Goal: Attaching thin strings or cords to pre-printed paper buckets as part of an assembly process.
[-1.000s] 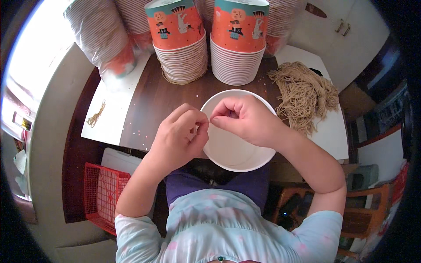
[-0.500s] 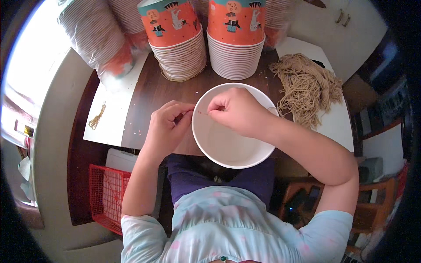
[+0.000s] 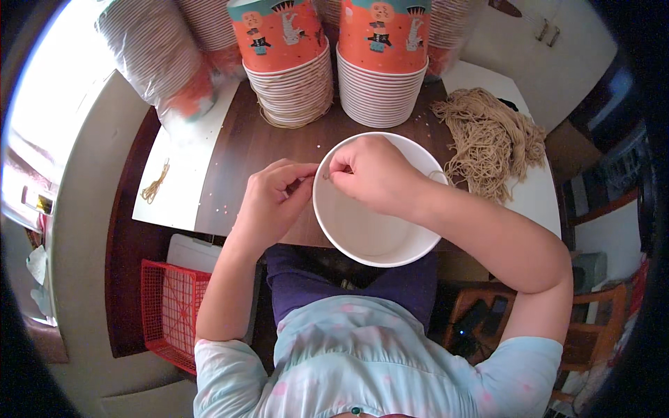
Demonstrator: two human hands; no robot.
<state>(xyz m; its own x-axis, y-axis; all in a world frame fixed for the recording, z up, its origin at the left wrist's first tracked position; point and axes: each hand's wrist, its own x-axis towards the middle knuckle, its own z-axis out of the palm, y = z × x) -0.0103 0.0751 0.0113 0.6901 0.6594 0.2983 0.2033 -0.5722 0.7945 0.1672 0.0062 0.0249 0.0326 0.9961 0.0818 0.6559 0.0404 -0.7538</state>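
Note:
A white paper bucket (image 3: 380,240) stands open end up at the table's front edge, tilted a little toward me. My left hand (image 3: 279,198) is at the outside of its left wall, thumb and forefinger pinched together; what they hold is hidden. Inside the bucket, my right hand (image 3: 373,174) pinches close to the left wall. A tiny pale bit shows by those fingertips, too small to name. On the bucket's right side a thin tan cord (image 3: 439,173) loops out by the rim, partly behind my right forearm.
Beyond the bucket stand two stacks of nested buckets, the left stack (image 3: 289,90) with cords hanging around it, the right stack (image 3: 383,90) plain. A heap of tan cords (image 3: 491,143) lies at right, a small cord bundle (image 3: 155,182) at left. Plastic-wrapped bucket stacks (image 3: 150,52) stand behind; a red basket (image 3: 171,313) sits below left.
The bucket has shifted slightly right in view, as have the stacks behind. My right fingertips are now closer to the bucket's left wall. Both hands keep their pinch.

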